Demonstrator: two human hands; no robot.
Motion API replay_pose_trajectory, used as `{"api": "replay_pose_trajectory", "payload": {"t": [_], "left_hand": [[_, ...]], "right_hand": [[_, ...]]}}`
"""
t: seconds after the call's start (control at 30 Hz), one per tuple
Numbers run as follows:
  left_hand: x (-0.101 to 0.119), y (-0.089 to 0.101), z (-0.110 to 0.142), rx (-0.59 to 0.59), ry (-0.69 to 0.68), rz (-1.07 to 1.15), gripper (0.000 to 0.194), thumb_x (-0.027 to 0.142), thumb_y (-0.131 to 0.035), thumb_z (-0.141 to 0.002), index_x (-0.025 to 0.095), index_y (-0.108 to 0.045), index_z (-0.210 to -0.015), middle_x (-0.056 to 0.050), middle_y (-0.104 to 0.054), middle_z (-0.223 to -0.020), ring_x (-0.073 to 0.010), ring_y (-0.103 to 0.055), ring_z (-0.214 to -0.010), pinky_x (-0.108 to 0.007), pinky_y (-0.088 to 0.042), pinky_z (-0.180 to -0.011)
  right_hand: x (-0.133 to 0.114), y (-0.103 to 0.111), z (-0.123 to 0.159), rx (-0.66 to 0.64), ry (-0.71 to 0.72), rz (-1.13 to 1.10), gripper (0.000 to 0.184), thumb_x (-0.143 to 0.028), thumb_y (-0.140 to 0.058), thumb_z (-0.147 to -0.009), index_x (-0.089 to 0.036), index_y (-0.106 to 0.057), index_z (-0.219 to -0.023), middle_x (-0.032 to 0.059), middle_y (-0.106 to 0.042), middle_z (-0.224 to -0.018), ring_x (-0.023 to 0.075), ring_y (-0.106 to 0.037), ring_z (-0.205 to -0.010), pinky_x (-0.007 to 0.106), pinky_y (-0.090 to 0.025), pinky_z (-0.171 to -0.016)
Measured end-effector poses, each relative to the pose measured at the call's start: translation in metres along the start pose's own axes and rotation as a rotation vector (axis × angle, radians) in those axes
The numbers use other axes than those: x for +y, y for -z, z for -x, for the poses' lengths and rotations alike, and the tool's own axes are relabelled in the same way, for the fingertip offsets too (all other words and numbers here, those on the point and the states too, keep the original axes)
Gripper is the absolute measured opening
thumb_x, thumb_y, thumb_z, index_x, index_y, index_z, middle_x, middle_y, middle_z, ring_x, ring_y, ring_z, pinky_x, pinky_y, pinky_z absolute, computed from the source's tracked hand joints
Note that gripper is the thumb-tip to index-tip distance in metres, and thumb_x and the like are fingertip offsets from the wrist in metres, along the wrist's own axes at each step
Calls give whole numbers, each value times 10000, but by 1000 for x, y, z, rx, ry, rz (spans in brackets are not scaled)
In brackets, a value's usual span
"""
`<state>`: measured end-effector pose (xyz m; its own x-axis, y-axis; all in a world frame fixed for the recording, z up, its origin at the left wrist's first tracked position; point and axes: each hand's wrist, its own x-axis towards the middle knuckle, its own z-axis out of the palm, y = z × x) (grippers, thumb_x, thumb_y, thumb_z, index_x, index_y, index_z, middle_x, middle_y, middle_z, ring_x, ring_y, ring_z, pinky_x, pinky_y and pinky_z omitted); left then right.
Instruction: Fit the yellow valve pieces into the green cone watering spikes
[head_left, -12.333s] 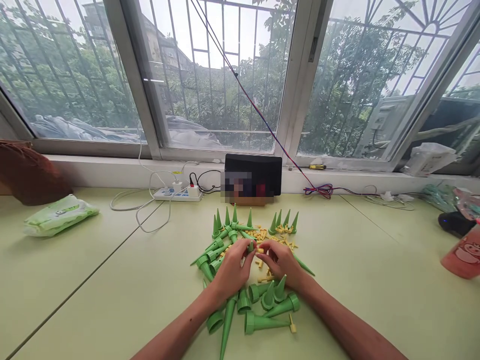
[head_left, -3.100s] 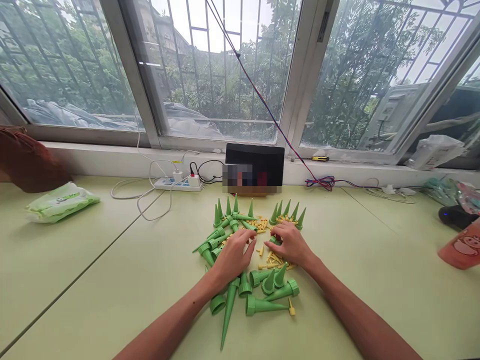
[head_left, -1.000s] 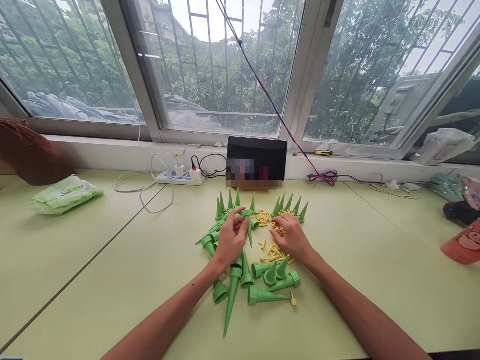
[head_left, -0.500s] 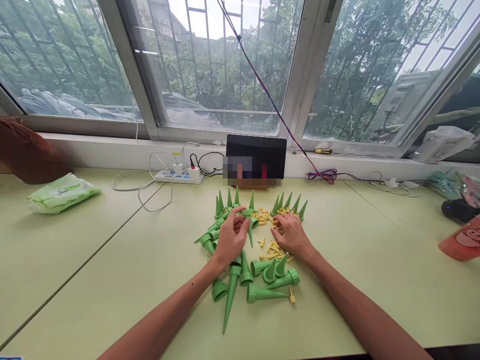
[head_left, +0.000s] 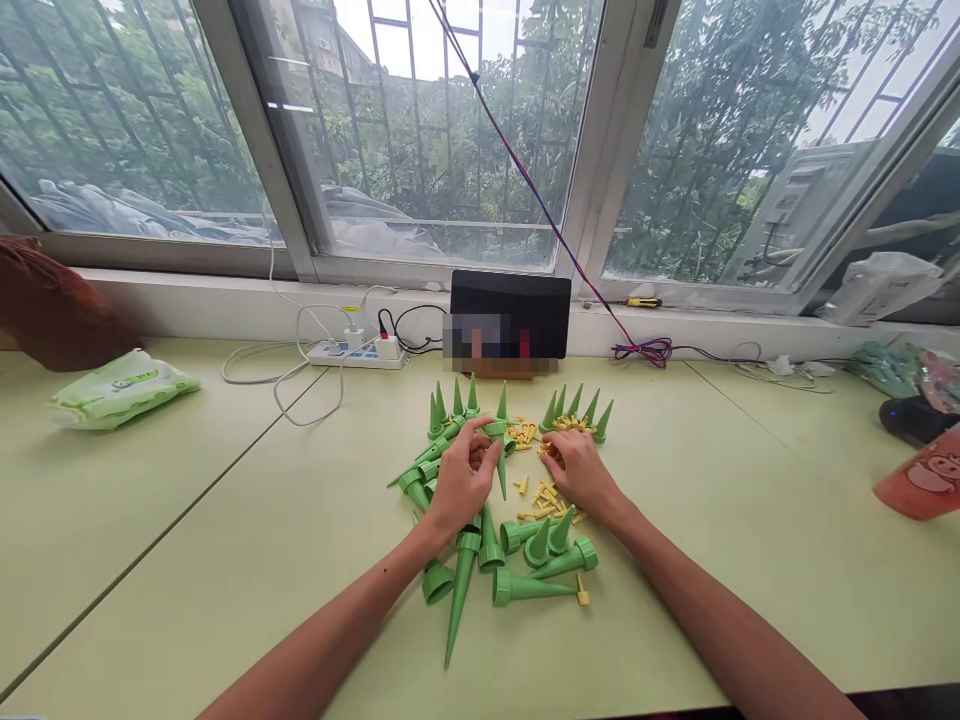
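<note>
A heap of green cone-shaped spikes (head_left: pixel 525 584) lies in the middle of the pale green table (head_left: pixel 187 560), mixed with small yellow plugs (head_left: pixel 546 497). My left hand (head_left: pixel 459 478) is closed around one green spike (head_left: pixel 501 462), its point hanging downward. My right hand (head_left: pixel 577 470) rests palm down on the yellow plugs, fingers curled among them; what they pinch is hidden. Several green spikes stand upright in two groups behind my hands (head_left: pixel 574 412).
A dark screen (head_left: pixel 510 318) leans against the window sill behind the heap. A white power strip (head_left: pixel 357 354) with cables lies to its left. At far left is a green wipes pack (head_left: pixel 120 386). An orange pouch (head_left: pixel 916 482) and a dark device (head_left: pixel 916 418) sit far right.
Over the last second my hands have barely moved. The left keeps its green spike, and the right has shifted slightly over the yellow plugs.
</note>
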<state>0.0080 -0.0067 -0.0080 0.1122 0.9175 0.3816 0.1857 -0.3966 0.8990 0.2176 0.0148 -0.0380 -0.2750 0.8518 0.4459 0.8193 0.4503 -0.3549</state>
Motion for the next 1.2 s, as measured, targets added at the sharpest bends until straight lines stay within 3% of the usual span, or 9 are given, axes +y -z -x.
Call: {"api": "replay_pose_trajectory", "payload": {"t": [0.43,0.8,1.1,1.2], "left_hand": [[3,1,0,-7,-25,-55,331,392,-540,-921,191,-524,-1184,21,-533,-683,-122,-461,-550,-231,-370,-517],[1,1,0,-33,-25,-80,310,357,-526,-930,193,-524,-1194,15,-553,-695,-129,-476,-571,-233,-376,-530],[0,2,0,-92,-52,-152,302,311,-508,-935,200,-522,-1215,18,-572,-699,-138,-497,-601,-247,-381,-577],[0,2,1,-120,-72,-172,288,304,-509,-938,203,-532,-1207,27,-557,-681,-137,-496,-608,-252,-376,-592]], "right_hand": [[-2,-3,0,111,50,-127,288,-110,-431,-960,-182,-669,-1104,85,-645,-894,236,-570,-862,376,-459,-799],[-14,2,0,255,86,-285,192,-220,-486,-984,-195,-667,-1042,90,-664,-921,246,-603,-918,390,-505,-805],[-33,10,4,383,247,-335,248,-175,-487,-979,-209,-618,-1187,72,-631,-891,204,-598,-824,349,-518,-737],[-36,12,4,400,280,-354,218,-165,-502,-971,-214,-628,-1141,69,-638,-889,196,-597,-803,344,-518,-724]]}}
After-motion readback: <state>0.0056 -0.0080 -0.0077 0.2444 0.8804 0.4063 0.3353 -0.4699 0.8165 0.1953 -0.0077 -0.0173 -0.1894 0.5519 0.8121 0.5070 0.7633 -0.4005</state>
